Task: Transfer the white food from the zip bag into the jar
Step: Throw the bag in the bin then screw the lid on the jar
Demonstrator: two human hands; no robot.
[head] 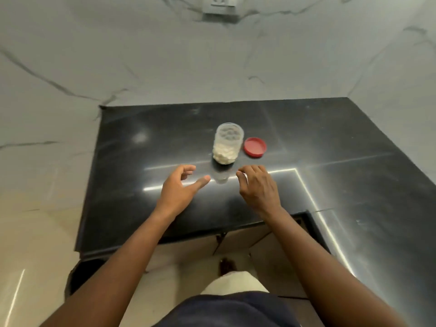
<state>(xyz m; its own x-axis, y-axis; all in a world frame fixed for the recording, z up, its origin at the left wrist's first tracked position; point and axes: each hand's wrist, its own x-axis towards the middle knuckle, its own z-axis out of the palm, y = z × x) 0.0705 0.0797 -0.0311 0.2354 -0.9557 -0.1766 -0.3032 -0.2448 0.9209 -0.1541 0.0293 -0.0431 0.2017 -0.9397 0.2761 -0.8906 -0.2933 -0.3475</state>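
A clear plastic jar [227, 143] stands upright and uncapped on the black countertop [146, 208]. White food pieces [224, 154] fill its lower part. Its red lid [255, 147] lies flat just to the right of it. My left hand [180, 188] hovers in front and to the left of the jar, fingers spread and curled, holding nothing. My right hand [258, 186] hovers in front and to the right of the jar, fingers loosely bent, also with nothing in it. No zip bag is in view.
The glossy black countertop runs to the right in an L shape and ends at a front edge near my forearms. Marble walls rise behind and to the left. A wall socket [220, 4] sits high on the back wall. Cabinet doors [238, 241] lie below.
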